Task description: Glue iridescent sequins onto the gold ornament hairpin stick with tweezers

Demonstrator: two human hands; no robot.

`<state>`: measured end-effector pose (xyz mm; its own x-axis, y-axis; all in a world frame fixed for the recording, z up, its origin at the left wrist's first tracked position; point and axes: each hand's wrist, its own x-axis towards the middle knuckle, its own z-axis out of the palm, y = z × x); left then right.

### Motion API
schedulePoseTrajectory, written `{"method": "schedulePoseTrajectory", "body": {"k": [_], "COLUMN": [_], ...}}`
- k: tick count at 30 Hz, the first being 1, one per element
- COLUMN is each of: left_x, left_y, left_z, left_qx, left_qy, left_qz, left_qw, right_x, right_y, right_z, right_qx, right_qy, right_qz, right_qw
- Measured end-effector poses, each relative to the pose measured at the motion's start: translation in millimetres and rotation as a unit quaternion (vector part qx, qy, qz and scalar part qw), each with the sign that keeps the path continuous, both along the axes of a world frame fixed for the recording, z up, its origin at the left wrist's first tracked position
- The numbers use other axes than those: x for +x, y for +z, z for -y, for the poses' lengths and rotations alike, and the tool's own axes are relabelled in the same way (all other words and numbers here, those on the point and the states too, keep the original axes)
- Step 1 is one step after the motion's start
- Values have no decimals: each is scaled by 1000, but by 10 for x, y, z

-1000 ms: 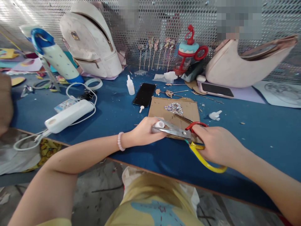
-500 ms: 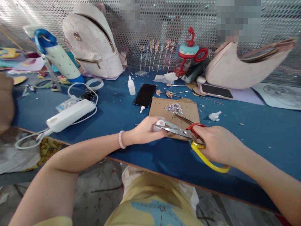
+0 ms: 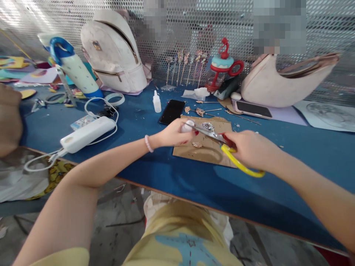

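Note:
My left hand (image 3: 172,133) is closed around a small white container (image 3: 187,126), its round end showing past the fingers. In my right hand (image 3: 253,149) is a pair of scissors (image 3: 212,134) with one red and one yellow handle loop. The blades point left and meet the white container's end; blur hides whether they touch it. Both hands are above a piece of cardboard (image 3: 205,157). On it lie a heap of shiny sequin-like bits (image 3: 208,126), partly behind the blades, and a small gold-coloured ornament (image 3: 197,145).
Behind the cardboard are a black phone (image 3: 172,112), a white dropper bottle (image 3: 156,102) and ornamented sticks (image 3: 200,111). A white power bank (image 3: 87,135) with a cable lies left. A backpack (image 3: 113,55) and handbag (image 3: 285,87) stand further back. Another person's arm (image 3: 10,122) is at far left.
Both hands have risen away from the table's front edge, with the container and scissors. The scissor blades, spread before, now look closer together. The gold-coloured ornament on the cardboard has come into view.

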<state>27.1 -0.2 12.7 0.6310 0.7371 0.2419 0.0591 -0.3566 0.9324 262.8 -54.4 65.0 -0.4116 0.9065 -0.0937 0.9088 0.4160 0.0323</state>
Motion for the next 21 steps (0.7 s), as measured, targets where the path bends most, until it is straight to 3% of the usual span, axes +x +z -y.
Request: {"method": "schedulePoseTrajectory", "body": {"k": [3,6,9,12,18,21], "left_x": [47,136,234,311,383,399], "left_y": [85,100,23,-92,-187,-187], "left_z": [-411,-826,-1142,-1355,-1612,-1669], "left_qx": [15,-5,-39,-58,-66,-71], "left_qy": [13,48,51,55,77,96], "left_qz": [6,75,120,137,166,149], "left_qw": [1000,996,991,987,981,982], "right_x": [-28,-25,19,58,5,14], "right_y": [184,371,480,492,416,353], "right_z": [-362,-722,-971,-1121,-1335,-1451], "right_qx": [15,23,1,-29,-137,-135], "right_qy": [-22,54,77,106,-37,-25], "right_qz": [-6,-27,-37,-81,-144,-189], "right_qw": [1000,998,996,991,979,972]}}
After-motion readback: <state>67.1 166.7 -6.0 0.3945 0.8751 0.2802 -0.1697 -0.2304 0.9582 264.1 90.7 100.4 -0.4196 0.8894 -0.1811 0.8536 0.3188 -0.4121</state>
